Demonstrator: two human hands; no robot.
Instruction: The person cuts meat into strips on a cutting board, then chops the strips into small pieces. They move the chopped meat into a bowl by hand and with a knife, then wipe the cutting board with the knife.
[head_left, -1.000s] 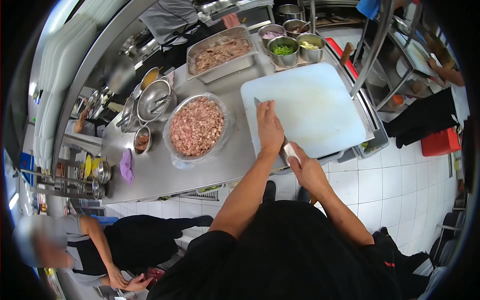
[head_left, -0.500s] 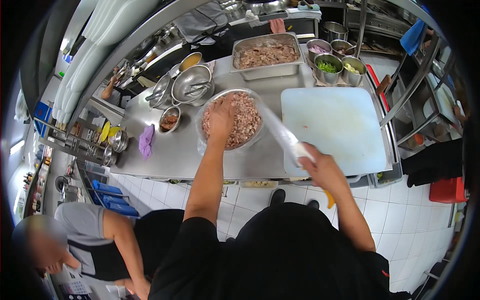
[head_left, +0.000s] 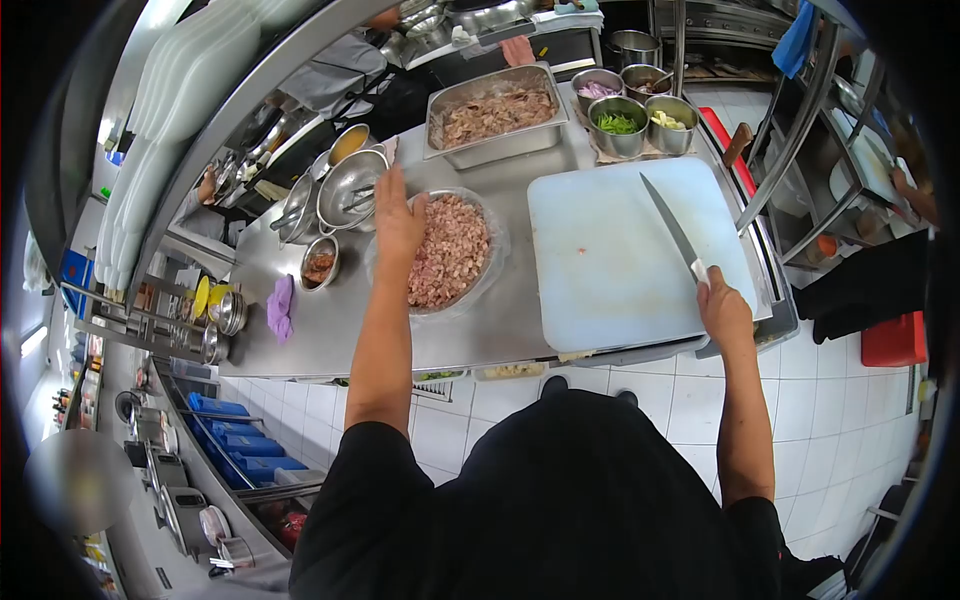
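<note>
My right hand (head_left: 726,315) is wrapped around the pale handle of a long kitchen knife (head_left: 668,219). Its blade points away from me over the right part of a white cutting board (head_left: 620,270), where a tiny scrap of meat lies. To the left of the board is a round bowl of diced raw meat (head_left: 452,250), with clear plastic around its rim. My left hand (head_left: 398,222) is open at the bowl's left side, its fingers stretched toward a metal mixing bowl (head_left: 345,185) and its thumb apart. Part of the meat bowl is hidden behind that hand and forearm.
A deep steel pan of meat (head_left: 495,112) stands at the back. Steel pots, one with chopped greens (head_left: 617,122), cluster behind the board. Leftward are a small bowl of brown food (head_left: 319,265) and a purple cloth (head_left: 281,308). A metal rack post (head_left: 795,120) rises at right.
My right hand has carried the knife rightward, from beside the meat bowl to over the board. My left hand has left the meat for the bowl's left side. The person at lower left has mostly gone from view.
</note>
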